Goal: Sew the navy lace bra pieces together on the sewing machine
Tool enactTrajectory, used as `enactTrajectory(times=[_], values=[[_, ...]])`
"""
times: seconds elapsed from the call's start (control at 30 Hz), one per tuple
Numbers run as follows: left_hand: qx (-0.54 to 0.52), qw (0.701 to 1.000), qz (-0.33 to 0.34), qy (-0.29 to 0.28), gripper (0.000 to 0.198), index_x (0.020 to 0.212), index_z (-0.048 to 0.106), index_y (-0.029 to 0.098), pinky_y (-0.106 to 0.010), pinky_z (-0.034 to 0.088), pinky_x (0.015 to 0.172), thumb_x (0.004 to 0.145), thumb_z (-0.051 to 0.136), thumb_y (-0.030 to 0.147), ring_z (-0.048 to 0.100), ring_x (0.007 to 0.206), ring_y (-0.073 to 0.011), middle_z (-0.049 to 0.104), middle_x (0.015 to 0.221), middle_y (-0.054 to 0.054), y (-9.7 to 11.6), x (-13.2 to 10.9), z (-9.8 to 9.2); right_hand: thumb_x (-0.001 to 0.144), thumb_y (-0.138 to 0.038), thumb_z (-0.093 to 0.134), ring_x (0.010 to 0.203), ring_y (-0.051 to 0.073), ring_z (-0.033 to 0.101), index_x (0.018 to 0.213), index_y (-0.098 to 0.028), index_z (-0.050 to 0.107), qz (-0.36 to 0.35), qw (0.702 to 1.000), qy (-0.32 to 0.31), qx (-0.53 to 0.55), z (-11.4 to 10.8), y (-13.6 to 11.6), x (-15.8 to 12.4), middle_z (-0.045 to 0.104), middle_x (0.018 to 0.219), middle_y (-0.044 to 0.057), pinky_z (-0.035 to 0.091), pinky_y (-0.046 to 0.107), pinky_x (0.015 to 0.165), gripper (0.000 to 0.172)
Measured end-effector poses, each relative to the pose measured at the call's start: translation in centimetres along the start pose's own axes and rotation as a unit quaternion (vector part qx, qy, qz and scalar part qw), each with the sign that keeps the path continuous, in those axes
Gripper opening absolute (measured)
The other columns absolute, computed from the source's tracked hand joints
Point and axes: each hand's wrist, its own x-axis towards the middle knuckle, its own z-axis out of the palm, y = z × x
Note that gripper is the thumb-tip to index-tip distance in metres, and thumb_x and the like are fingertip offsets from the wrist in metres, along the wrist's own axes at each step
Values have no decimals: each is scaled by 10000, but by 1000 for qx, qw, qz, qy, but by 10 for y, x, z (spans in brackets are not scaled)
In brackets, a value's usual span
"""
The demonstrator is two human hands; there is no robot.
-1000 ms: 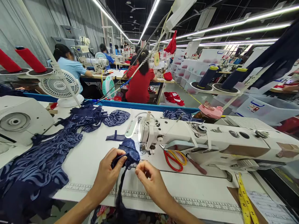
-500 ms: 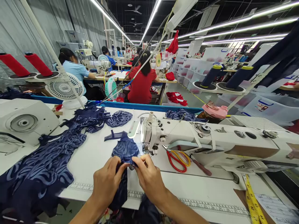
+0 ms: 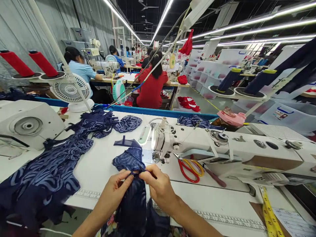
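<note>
A navy patterned fabric piece (image 3: 128,159) lies on the white table just left of the sewing machine's needle area (image 3: 156,156), and its lower part hangs over the front edge. My left hand (image 3: 117,187) pinches its near edge between thumb and fingers. Close beside it, my right hand (image 3: 158,184) pinches the same edge. Both hands are in front of the sewing machine (image 3: 197,141), apart from the needle. A thin navy strap (image 3: 119,142) extends from the fabric's far end.
Piled navy patterned pieces (image 3: 61,158) spread over the left side. Red-handled scissors (image 3: 187,171), yellow-handled ones and a brown-handled tool (image 3: 217,177) lie under the machine arm. A yellow tape measure (image 3: 269,210) is at right. Co-workers sit ahead, one in a red shirt (image 3: 150,89).
My hands have drawn the fabric's edge slightly, and the piece has turned and shifted left, away from the needle. More of the hanging part shows between my hands. The view has shifted slightly.
</note>
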Motion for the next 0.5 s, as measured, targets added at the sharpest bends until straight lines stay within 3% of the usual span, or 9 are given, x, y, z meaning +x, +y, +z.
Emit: enactTrajectory(times=[0.07, 0.17, 0.3, 0.33, 0.43, 0.5], values=[[74, 995, 60, 33, 350, 808, 704, 199, -244, 455, 695, 904, 532, 488, 548, 780, -179, 576, 770, -23, -2, 2, 3, 926, -50, 321, 698, 125, 543, 1024, -221, 607, 38, 999, -14, 31, -4, -2, 2, 533, 969, 55, 481, 247, 634, 347], [127, 984, 119, 42, 305, 803, 683, 205, -225, 431, 628, 941, 507, 412, 523, 694, -151, 527, 716, -6, -4, 2, 6, 938, -125, 425, 824, 159, 584, 1099, -212, 564, 78, 991, -30, 102, -6, -7, 7, 540, 1060, 80, 515, 279, 729, 230], [175, 966, 182, 61, 220, 857, 661, 207, -215, 432, 599, 955, 507, 330, 555, 695, -142, 575, 762, -12, -7, 1, 9, 928, -183, 540, 810, 157, 559, 931, -214, 571, 116, 985, -21, 124, -4, -7, 8, 550, 934, 33, 466, 262, 689, 44], [190, 959, 195, 78, 187, 875, 650, 208, -213, 435, 593, 950, 520, 320, 557, 687, -138, 579, 770, -10, -8, 1, 9, 933, -172, 532, 797, 153, 547, 882, -213, 556, 119, 985, -23, 123, -4, -6, 8, 542, 888, 19, 446, 262, 690, 70], [228, 943, 215, 113, 162, 1073, 601, 228, -211, 449, 591, 932, 558, 295, 535, 632, -120, 563, 770, 17, -9, 1, 6, 945, -154, 500, 759, 146, 507, 841, -213, 510, 107, 985, -57, 120, -5, -3, 7, 509, 823, -2, 395, 264, 672, 120], [248, 940, 219, 86, 267, 1208, 547, 264, -213, 447, 581, 942, 539, 273, 524, 619, -113, 550, 795, 25, -8, 3, 3, 951, -150, 479, 749, 146, 489, 847, -214, 497, 94, 986, -72, 119, -7, -1, 6, 501, 821, -1, 376, 267, 662, 123]])
